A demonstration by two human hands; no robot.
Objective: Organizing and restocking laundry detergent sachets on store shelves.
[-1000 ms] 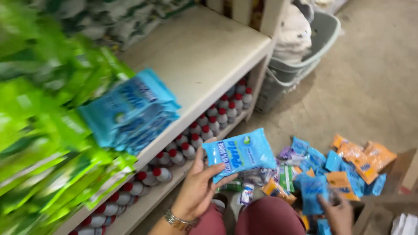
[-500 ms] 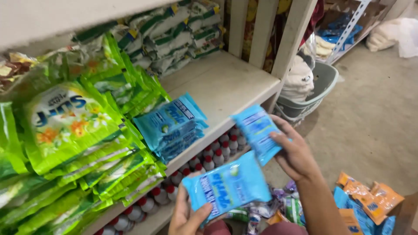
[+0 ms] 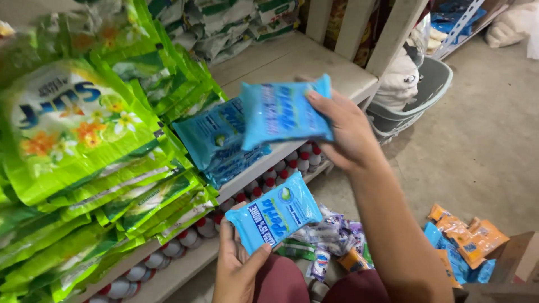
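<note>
— Pinched between thumb and fingers, the right hand (image 3: 351,134) has closed on a light blue sachet (image 3: 285,115) and holds it up in front of the shelf board (image 3: 314,62), just above the stack of matching blue sachets (image 3: 216,140) lying at the shelf's front edge.

— And the other hand?

— Lower down, the left hand (image 3: 238,264) is clamped on a second blue sachet (image 3: 273,217), thumb across its near corner, over the person's lap.

— How does the raised one lie?

— Flat face toward the camera, its long axis running roughly side to side and slightly tilted, the right end inside the grip, the left end free and pointing toward the green packs (image 3: 84,146). The lower sachet slants, its long axis climbing from lower left to upper right.

— What might go wrong?

— The raised sachet is held by one end only, so I'd judge it could droop or slip. The blue stack already overhangs the edge; a nudge could tip it onto the red-capped bottles (image 3: 292,163) below or down among the loose sachets on the floor (image 3: 460,241).
</note>
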